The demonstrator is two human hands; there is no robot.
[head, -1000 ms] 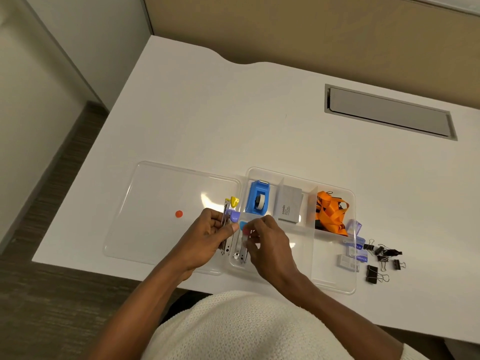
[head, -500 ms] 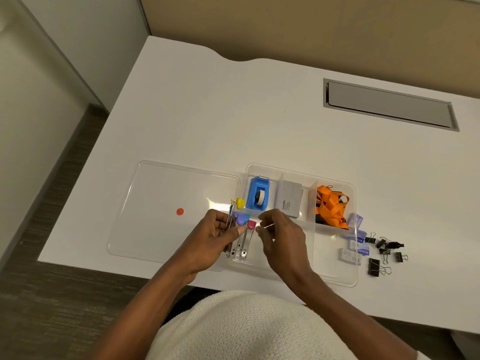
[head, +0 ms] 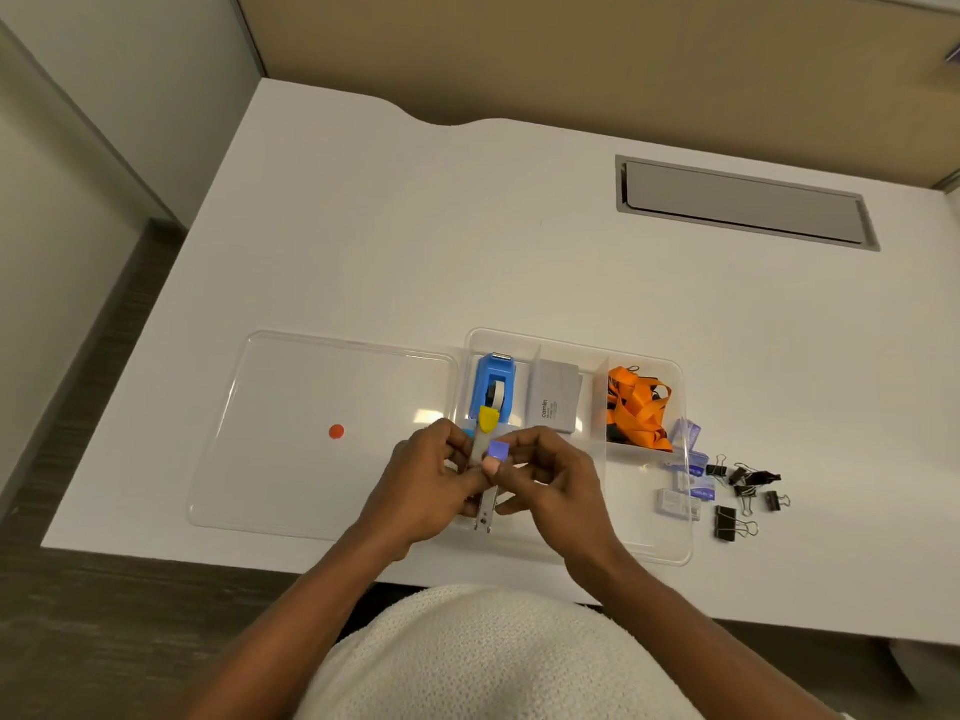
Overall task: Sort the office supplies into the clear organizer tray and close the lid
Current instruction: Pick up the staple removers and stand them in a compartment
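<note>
hands met over the front left compartment of the clear plastic organizer tray (head: 680, 553) on the white desk (head: 415, 226). the left hand (head: 426, 485) was curled around a bundle of metal clips with coloured caps (head: 484, 504), a yellow cap (head: 488, 419) poking out at the far end and the metal ends showing below the knuckles. the right hand (head: 550, 480) pinched at the same bundle, fingertips narrow by a purple cap (head: 498, 450). in the back row sat a blue tape dispenser (head: 493, 387), a grey card box (head: 556, 402) and a tangled orange lanyard (head: 636, 415), each in its own compartment. the clear flat lid (head: 291, 459) lay open just left of the tray, a red dot (head: 336, 431) on it. black binder clips (head: 737, 498) lay loose on the desk just right of the tray, with small clear and purple packets (head: 688, 475) at the tray's right wall; inside or outside, i could not tell.
</note>
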